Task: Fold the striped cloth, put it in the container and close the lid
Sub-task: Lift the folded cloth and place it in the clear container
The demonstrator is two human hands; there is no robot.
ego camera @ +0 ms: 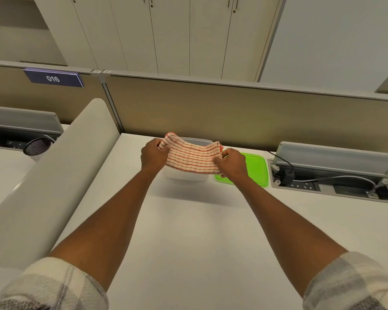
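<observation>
Rolled plaid sleeves (54, 285) nearest, both hands (154, 156) (232, 163) clamped on folded striped cloth (192, 158) above clear container (186, 176), green lid (257, 170) beside

Lighting is even and fairly bright w/ a warm, slightly yellow-green cast – it seems to come from overhead, since the forearms and the clear container (184, 176) throw only soft, pale shadows onto the white desk (188, 231), no hard edges. No real glare; the green lid (257, 168) looks oversaturated, almost glowing, and the desk is near blown-out in spots. Strong wide-angle distortion – partition (211, 104) and cabinets (166, 30) bow and lean toward the edges, the sleeves (54, 285) at the bottom corners look stretched and soft, and overall detail is a bit smeared.
</observation>
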